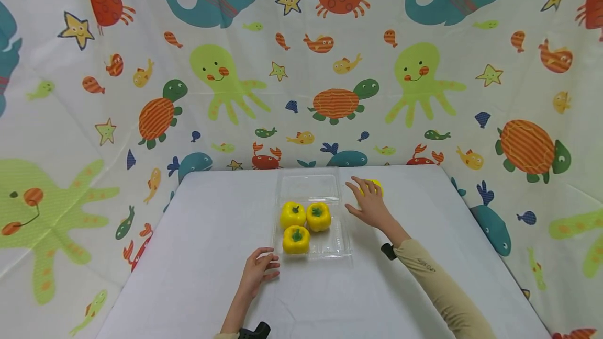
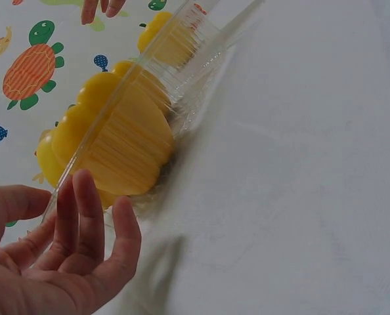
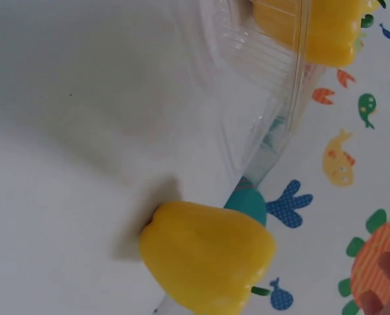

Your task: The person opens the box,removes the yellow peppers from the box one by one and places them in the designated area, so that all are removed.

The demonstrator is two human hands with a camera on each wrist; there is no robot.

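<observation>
A clear plastic clamshell container (image 1: 330, 245) lies open on the table, its lid (image 1: 308, 182) folded back toward the wall. Three yellow bell peppers sit in its base: a back left pepper (image 1: 292, 215), a back right pepper (image 1: 319, 217) and a front left pepper (image 1: 296, 240). At the front left corner, my left hand (image 1: 254, 272) holds the container's rim (image 2: 90, 134) between thumb and fingers. To the right of the lid, another yellow bell pepper (image 3: 205, 256) lies on the table. My right hand (image 1: 372, 207), fingers spread, hovers by this pepper and partly hides it in the head view.
A white cloth covers the table (image 1: 212, 224). Behind it and along both sides hangs a curtain (image 1: 292, 77) printed with sea animals. The container's base has bare space at its front right.
</observation>
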